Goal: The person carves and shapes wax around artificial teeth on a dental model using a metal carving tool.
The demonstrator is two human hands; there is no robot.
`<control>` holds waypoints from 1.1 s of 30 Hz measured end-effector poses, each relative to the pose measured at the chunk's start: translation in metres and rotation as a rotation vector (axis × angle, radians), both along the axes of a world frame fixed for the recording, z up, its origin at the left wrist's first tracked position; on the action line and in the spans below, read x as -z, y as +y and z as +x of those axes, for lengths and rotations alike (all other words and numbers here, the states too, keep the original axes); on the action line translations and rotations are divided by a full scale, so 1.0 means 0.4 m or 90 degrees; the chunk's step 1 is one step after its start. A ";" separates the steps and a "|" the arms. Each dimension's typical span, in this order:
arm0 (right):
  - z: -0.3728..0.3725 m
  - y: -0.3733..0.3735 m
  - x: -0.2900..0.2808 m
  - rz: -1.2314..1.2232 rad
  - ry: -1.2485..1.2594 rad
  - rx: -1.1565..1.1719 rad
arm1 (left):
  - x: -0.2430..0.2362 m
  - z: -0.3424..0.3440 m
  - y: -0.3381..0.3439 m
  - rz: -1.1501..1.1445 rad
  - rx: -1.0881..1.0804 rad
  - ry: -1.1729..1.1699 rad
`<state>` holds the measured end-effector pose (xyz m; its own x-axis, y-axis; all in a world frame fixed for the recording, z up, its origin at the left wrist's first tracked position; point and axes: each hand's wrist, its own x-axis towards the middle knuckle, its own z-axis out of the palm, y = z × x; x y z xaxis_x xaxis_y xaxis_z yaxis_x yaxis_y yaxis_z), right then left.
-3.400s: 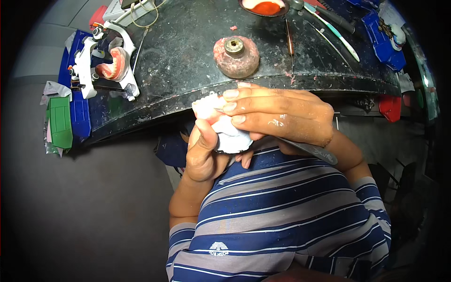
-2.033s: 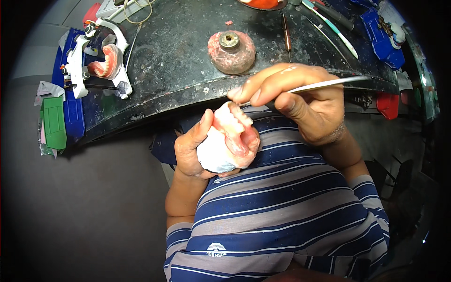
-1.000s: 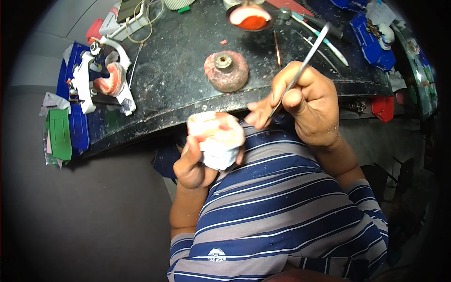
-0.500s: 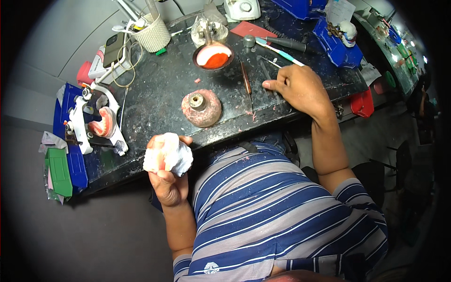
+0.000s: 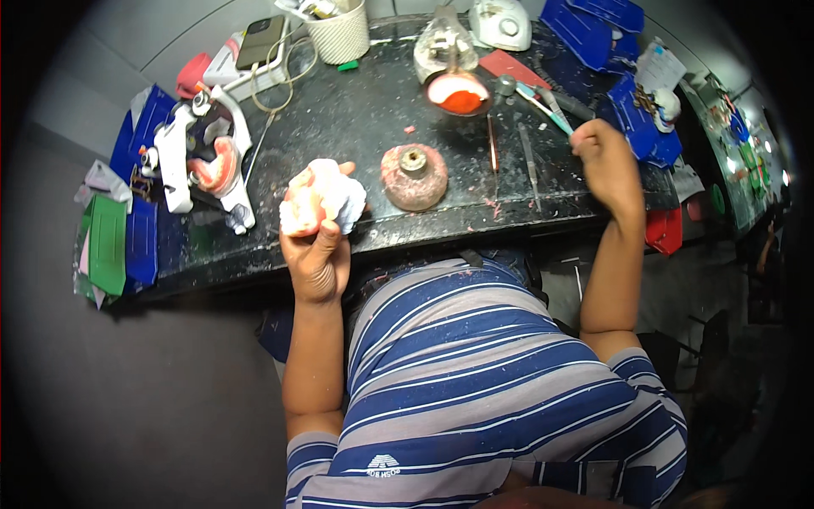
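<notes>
My left hand [image 5: 318, 259] is closed around a white plaster dental model [image 5: 343, 197] with pink wax [image 5: 303, 212] on it, held up over the front edge of the bench. At the right, my right hand [image 5: 610, 174] is slightly blurred, its fingers curled together at the handle end of a blue-and-white toothbrush [image 5: 547, 112]. Its fingertips are partly hidden. Between the hands stands a round, wax-spattered spirit burner [image 5: 414, 180]. Behind it is a dark round dish [image 5: 460, 93] with pink and red wax. A brown-handled tool [image 5: 493, 144] and a slim metal tool [image 5: 529, 161] lie nearby.
A white articulator [image 5: 178, 161] with a pink denture model [image 5: 219, 168] stands at the left. Behind are a white holder [image 5: 339, 36], a phone [image 5: 261, 42] on a box and a glass vessel [image 5: 443, 51]. Blue trays [image 5: 632, 119] sit at the right.
The view has shifted. My left hand has raised the model forward over the bench edge. My right hand has moved right, from the metal tools to the toothbrush handle, and its fingers have curled in.
</notes>
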<state>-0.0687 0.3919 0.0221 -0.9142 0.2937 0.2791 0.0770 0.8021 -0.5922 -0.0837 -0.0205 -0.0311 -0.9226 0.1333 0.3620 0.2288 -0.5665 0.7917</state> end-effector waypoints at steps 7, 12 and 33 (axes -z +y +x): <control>0.053 0.035 -0.134 -0.322 0.141 -0.131 | 0.005 -0.013 0.004 0.012 0.028 0.012; 0.076 -0.019 -0.136 -0.665 0.438 -0.581 | -0.007 -0.009 0.009 0.018 0.030 -0.012; 0.036 -0.341 -0.018 -0.553 0.284 -0.413 | 0.007 -0.008 -0.006 -0.001 0.052 -0.036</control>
<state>-0.0544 0.2555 0.0291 -0.8348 0.0579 0.5475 -0.5505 -0.0717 -0.8318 -0.0870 -0.0228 -0.0337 -0.9276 0.2090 0.3095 0.1371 -0.5803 0.8028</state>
